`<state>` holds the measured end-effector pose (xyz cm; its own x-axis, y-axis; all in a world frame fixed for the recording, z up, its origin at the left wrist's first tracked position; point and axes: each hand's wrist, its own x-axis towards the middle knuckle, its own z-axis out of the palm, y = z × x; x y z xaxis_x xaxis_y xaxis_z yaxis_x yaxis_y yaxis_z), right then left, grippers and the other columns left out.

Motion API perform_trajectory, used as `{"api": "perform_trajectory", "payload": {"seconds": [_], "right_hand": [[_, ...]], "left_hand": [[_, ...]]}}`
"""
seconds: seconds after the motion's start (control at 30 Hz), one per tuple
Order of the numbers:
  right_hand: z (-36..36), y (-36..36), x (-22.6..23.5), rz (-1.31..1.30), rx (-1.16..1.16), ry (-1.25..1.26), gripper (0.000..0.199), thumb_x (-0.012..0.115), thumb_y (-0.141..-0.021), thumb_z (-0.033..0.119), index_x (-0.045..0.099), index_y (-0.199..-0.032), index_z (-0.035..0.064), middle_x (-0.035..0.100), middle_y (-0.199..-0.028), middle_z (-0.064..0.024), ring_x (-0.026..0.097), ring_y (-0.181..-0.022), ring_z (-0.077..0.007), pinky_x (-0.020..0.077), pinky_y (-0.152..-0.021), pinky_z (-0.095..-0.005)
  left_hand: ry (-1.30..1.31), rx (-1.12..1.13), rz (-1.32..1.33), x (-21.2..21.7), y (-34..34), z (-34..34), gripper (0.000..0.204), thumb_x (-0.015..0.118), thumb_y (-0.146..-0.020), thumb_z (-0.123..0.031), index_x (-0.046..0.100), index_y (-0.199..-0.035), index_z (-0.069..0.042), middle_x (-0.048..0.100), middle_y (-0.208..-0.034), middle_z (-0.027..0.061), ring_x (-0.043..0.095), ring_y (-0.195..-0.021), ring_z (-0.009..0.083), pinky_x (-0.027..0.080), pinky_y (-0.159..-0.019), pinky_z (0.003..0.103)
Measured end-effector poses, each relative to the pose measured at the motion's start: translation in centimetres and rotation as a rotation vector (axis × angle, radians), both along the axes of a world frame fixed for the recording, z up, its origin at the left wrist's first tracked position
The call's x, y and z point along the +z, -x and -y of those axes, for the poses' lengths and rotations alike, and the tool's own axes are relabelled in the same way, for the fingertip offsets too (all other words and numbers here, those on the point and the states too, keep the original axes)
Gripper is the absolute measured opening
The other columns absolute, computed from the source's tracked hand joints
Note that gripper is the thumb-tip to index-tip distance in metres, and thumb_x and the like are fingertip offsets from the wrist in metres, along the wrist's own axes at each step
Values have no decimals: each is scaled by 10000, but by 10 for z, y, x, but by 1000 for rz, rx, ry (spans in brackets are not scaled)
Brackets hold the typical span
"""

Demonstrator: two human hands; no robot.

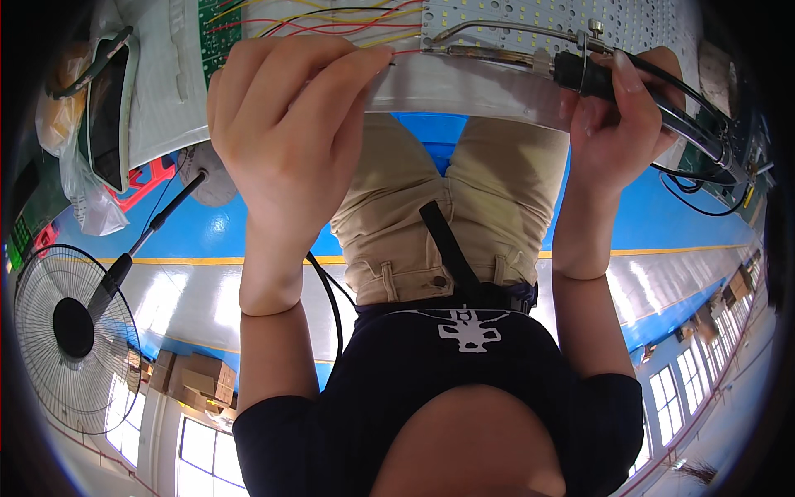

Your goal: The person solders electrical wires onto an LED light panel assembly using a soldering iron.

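My left hand (pixel 281 137) is closed in a pinch at the table's near edge, with the short end of a red wire (pixel 407 52) running out from its fingertips. My right hand (pixel 617 124) grips a soldering iron (pixel 571 73) by its black handle. The iron's metal barrel points left, its tip close to the red wire at the corner of a white LED panel (pixel 530 16). A curved metal feed tube (pixel 505 27), clamped to the iron, bends down toward that tip. Whether tip and wire touch, I cannot tell. Several red, yellow and black wires (pixel 331 23) lie behind my left hand.
A green circuit board (pixel 217 54) lies left of the wires. Farther left are a white-framed dark panel (pixel 109 124) and a clear plastic bag (pixel 91 199). A standing fan (pixel 74 327) is at the lower left. Black cable (pixel 691 186) loops below the table's right end.
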<state>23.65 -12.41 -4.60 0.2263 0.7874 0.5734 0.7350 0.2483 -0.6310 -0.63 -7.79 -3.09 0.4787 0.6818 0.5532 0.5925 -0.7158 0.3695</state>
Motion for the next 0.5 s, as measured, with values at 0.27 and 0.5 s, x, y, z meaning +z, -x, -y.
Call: {"api": "perform_trajectory", "payload": {"seconds": [0.27, 0.5], "right_hand": [[0, 11, 13, -659, 24, 96, 116, 514, -874, 19, 479, -770, -18, 426, -486, -56, 448, -339, -136, 401, -340, -275], [-2, 15, 23, -728, 17, 141, 126, 510, -881, 55, 478, -766, 16, 397, -461, -39, 392, -326, -126, 387, -333, -291]], "left_hand": [[-14, -6, 0, -2, 1, 0, 270, 753, -638, 41, 740, -858, -116, 652, -788, -9, 558, -704, 168, 431, -595, 291], [-18, -3, -2, -2, 0, -1, 263, 759, -637, 29, 740, -854, -119, 653, -785, -10, 560, -700, 167, 435, -592, 294]]}}
